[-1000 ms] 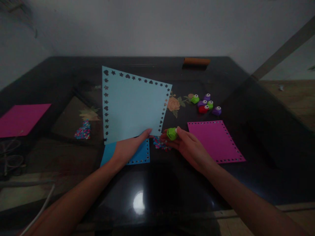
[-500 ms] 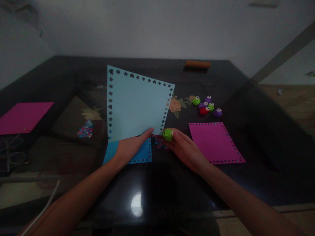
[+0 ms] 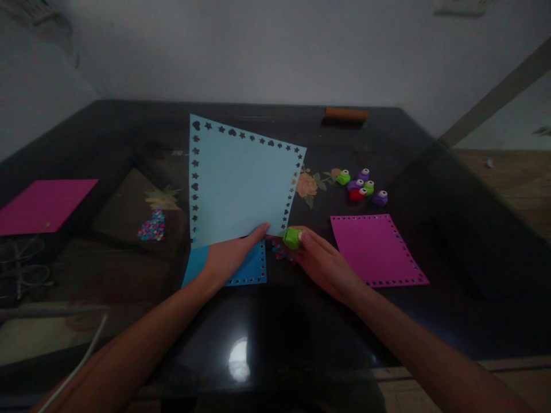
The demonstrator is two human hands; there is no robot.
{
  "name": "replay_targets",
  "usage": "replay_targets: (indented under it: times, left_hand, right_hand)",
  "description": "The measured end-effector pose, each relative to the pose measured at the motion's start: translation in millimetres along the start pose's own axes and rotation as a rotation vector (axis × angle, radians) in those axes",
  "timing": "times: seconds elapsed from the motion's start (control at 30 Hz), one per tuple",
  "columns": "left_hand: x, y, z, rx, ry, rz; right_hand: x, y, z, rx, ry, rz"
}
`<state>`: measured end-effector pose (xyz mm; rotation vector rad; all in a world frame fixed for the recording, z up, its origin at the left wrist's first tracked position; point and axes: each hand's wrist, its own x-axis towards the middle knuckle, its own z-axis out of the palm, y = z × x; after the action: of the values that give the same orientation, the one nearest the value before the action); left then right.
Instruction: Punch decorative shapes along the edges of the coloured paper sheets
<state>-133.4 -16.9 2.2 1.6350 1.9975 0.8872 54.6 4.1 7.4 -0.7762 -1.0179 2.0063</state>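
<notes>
Paper [image 3: 243, 186] in pale blue, punched along three edges, slants above the worktop [image 3: 293, 327], pinched near its bottom edge by the left hand [image 3: 230, 256]; the right hand [image 3: 322, 259], fingers curled, grips a green punch [image 3: 292, 238] at the sheet's lower right corner.

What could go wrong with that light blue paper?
The green punch is by a corner of the light blue sheet, so a new hole might overlap those there. The left hand holds only the lower edge, so the sheet could bend. The right hand might scatter the nearby confetti.
</notes>
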Motion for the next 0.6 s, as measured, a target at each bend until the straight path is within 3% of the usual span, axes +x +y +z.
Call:
replay_targets:
  times: [0.27, 0.43, 0.6]
  left_hand:
    - [-1, -3, 0.5, -0.016, -0.004, -0.032]
    - [1, 10, -4.6, -0.055, 0.047, -0.105]
    - [3, 26, -6.1, -0.311, 0.036, -0.138]
  right_hand:
    - [-2, -6, -1, 0.022, 0.046, -0.06]
    - [-5, -12, -5, -0.061, 0.111, -0.034]
    - [-8, -13, -9, -0.118, 0.121, -0.027]
